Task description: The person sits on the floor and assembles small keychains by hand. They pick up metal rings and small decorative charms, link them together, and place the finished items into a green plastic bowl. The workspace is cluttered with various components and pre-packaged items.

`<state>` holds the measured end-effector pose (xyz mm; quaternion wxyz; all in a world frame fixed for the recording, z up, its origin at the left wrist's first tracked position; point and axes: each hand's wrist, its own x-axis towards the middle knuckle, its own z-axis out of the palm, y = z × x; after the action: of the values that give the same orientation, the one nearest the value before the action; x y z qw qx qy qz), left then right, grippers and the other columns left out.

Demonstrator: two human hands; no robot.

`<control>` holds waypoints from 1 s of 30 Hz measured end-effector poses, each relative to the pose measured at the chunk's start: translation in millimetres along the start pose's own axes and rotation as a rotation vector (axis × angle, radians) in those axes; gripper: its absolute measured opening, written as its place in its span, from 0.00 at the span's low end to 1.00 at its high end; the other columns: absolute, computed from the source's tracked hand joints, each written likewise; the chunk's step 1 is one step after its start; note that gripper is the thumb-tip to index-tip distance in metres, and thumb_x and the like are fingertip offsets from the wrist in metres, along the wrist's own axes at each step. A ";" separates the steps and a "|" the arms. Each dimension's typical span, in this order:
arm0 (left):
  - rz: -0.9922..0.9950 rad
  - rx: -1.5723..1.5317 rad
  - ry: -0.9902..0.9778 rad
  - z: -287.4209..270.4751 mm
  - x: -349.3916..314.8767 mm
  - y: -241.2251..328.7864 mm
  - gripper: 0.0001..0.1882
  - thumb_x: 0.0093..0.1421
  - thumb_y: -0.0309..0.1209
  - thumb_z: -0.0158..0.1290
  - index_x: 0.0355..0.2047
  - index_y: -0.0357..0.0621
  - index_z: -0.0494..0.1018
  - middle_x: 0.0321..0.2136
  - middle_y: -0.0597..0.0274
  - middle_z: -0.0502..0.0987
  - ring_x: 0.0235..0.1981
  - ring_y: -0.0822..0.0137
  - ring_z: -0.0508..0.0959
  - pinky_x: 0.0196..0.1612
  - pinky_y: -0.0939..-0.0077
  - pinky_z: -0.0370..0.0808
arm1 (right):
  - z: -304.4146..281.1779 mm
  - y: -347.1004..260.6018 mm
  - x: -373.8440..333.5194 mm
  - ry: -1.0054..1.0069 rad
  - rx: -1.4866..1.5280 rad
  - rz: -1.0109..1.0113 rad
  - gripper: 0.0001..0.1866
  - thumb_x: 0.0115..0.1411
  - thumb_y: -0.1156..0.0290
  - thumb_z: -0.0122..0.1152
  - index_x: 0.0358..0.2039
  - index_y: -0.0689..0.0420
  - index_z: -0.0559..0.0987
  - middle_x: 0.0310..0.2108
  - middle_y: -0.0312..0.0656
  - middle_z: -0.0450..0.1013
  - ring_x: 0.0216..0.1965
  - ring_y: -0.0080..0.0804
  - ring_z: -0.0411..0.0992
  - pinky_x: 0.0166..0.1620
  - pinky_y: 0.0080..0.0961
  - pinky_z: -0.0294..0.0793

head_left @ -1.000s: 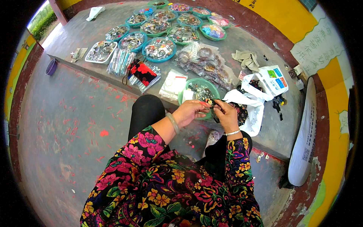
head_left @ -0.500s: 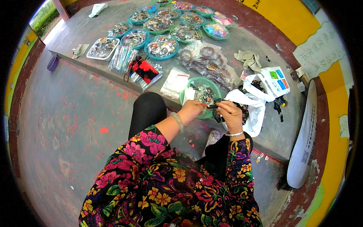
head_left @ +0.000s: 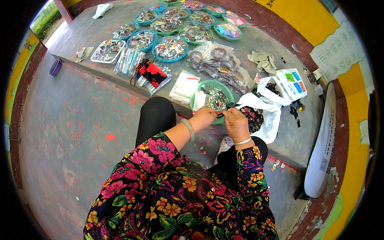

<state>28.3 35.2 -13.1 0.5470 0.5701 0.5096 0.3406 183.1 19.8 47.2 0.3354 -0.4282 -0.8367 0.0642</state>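
My left hand (head_left: 203, 118) and my right hand (head_left: 237, 123) meet fingertip to fingertip over the near edge of a green basket (head_left: 231, 91). Both are closed in a pinch. A small black piece (head_left: 220, 115) shows between them, with a bit of red at my left fingertips; its kind is too small to make out. Small packaged items (head_left: 215, 99) fill the basket, beside a white card. Right of my right hand, an open white plastic bag (head_left: 273, 122) holds dark pieces with coloured spots.
Flat white packets (head_left: 184, 86) and a red-and-black floral pouch (head_left: 152, 73) lie left of the basket. Clear bags of brownish round items (head_left: 220, 64) lie behind it. Farther back stand several filled baskets, a blue one (head_left: 171, 59) among them. The raised ledge (head_left: 100, 78) drops to the floor.
My right hand has moved slightly left and turned, closing in against my left fingertips. Less of the black piece shows now. My left hand has barely moved.
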 end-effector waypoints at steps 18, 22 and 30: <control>-0.189 -0.272 -0.144 -3.1 -5.3 13.6 0.14 0.55 0.28 0.43 0.35 0.32 0.73 0.21 0.58 0.73 0.23 0.71 0.71 0.27 0.77 0.69 | 1.2 5.0 -3.8 -0.076 0.028 0.080 0.06 0.45 0.80 0.53 0.27 0.59 0.74 0.24 0.45 0.67 0.27 0.45 0.69 0.29 0.34 0.69; -0.105 -0.089 -0.164 -4.8 -8.8 20.3 0.13 0.55 0.29 0.42 0.34 0.33 0.73 0.21 0.58 0.73 0.23 0.71 0.71 0.26 0.77 0.69 | 2.5 3.3 -3.1 -0.097 0.117 0.083 0.07 0.45 0.80 0.53 0.28 0.58 0.75 0.25 0.45 0.68 0.28 0.44 0.69 0.30 0.33 0.69; -0.118 -0.063 -0.202 -3.6 -7.0 17.9 0.14 0.56 0.30 0.42 0.34 0.34 0.73 0.24 0.58 0.74 0.25 0.70 0.73 0.27 0.77 0.69 | 8.0 16.5 -8.6 -0.218 0.218 0.121 0.09 0.46 0.80 0.54 0.32 0.61 0.75 0.28 0.45 0.71 0.30 0.40 0.71 0.32 0.25 0.71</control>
<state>26.8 31.6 6.1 0.6323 0.5531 0.4736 0.2646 192.8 25.1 30.2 0.2826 -0.4292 -0.8290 0.2208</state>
